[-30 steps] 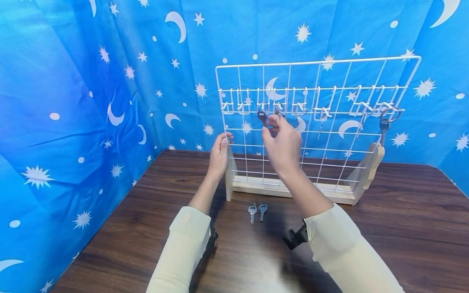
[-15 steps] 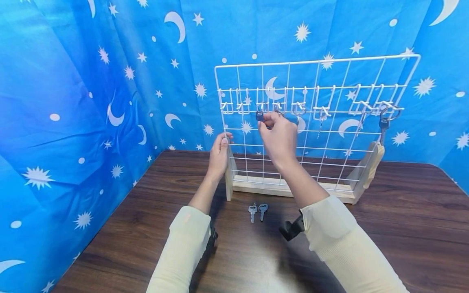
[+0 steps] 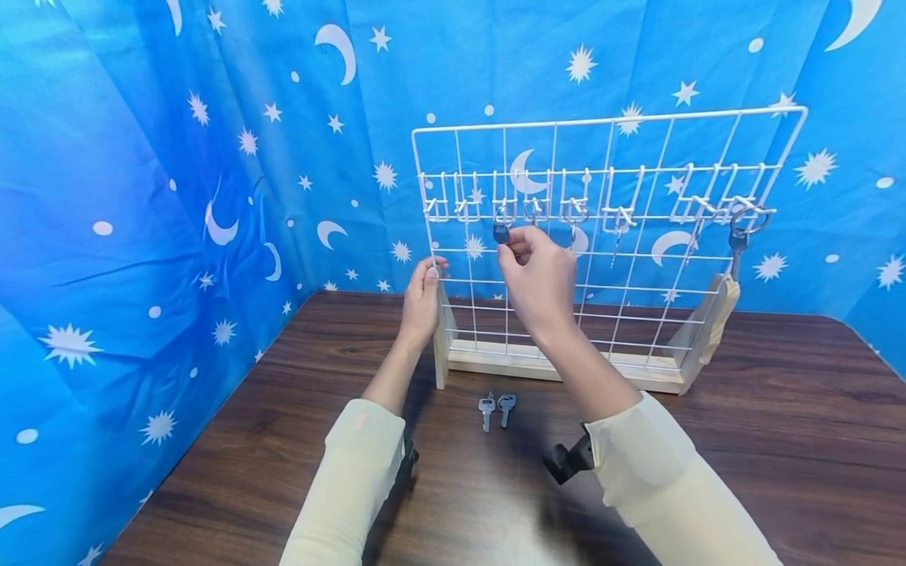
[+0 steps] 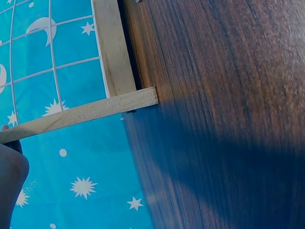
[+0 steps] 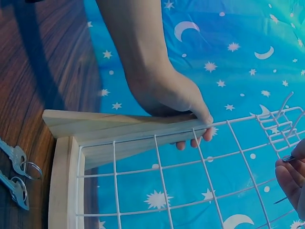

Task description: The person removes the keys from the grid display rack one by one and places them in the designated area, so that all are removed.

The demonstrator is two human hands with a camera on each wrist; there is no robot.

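Note:
A white wire rack (image 3: pixel 495 281) on a wooden stand (image 3: pixel 566 371) carries a row of white hooks. At its left side my left hand (image 3: pixel 422 303) grips the edge, thumb in front and fingers behind; the right wrist view shows this hand (image 5: pixel 176 95) wrapped over the wooden side piece (image 5: pixel 119 126). With thumb and fingertips, my right hand (image 3: pixel 541 275) pinches a dark-headed key (image 3: pixel 501 233) just below the third hook from the left. The key's ring seems to be at that hook, though the contact is too small to tell. Its blade is hidden by the fingers.
Two keys with rings (image 3: pixel 486 413) lie on the dark wood table (image 3: pixel 340 354) before the rack. Several keys hang from hooks further right, among them a key on a large ring (image 3: pixel 738 238) at the far right. A blue star-and-moon cloth (image 3: pixel 212 157) stands behind.
My right hand has shifted slightly left with the key, which now sits a little lower under the hook, more of its ring showing above. The left hand has stayed on the rack.

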